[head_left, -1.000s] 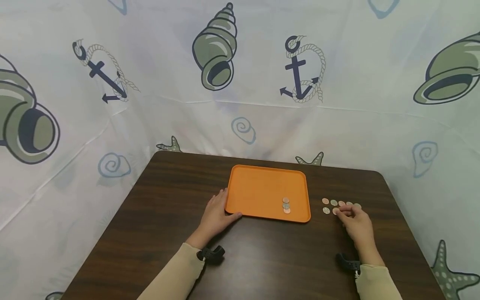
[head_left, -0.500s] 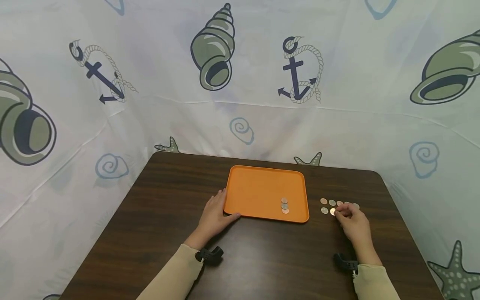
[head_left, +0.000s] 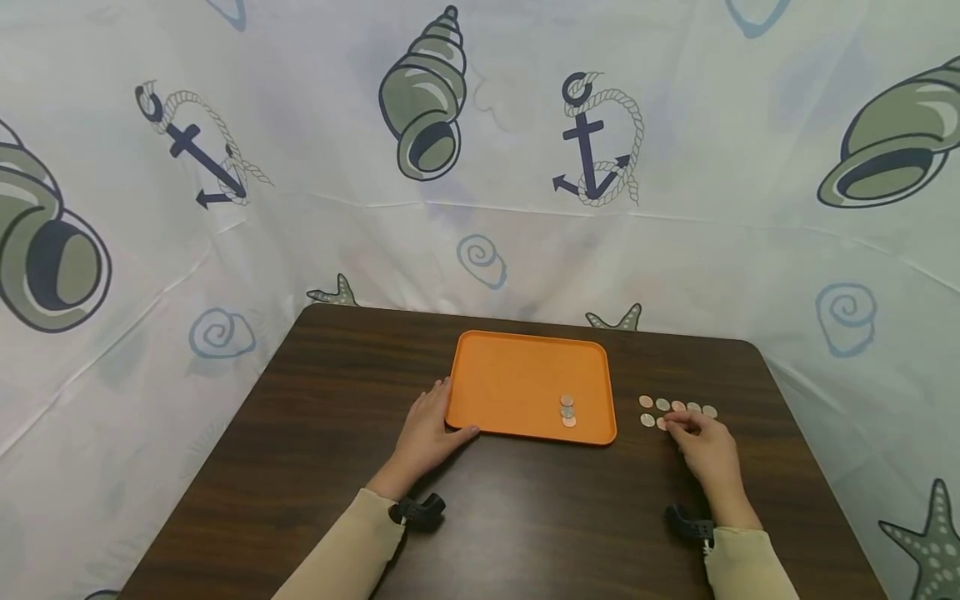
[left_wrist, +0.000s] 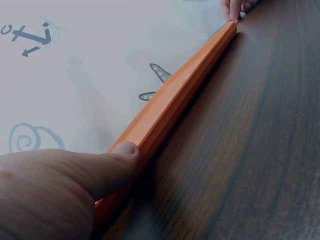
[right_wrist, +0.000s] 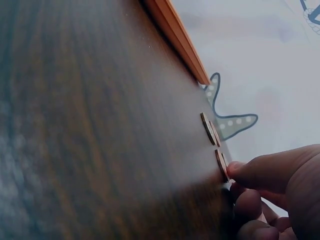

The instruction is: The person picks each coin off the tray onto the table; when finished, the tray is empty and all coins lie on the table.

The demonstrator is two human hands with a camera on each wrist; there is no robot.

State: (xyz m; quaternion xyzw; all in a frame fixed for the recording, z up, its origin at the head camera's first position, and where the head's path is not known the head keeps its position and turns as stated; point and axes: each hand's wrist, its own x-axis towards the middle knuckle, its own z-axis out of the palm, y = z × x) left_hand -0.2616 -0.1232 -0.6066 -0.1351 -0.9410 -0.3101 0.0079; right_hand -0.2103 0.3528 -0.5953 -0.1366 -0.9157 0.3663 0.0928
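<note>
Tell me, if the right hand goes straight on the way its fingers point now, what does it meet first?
The right hand points up-left at the coins on the table. Its fingertips already touch the nearest coin of the front row. Beyond that lies the orange tray, though depth is hard to judge.

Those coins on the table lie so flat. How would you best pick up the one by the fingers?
Probably by its rim. The coin lies flat on the table, so a grip from above finds little edge. The right hand could tip it with a fingertip, then pinch opposite edges, coming from the near side.
</note>
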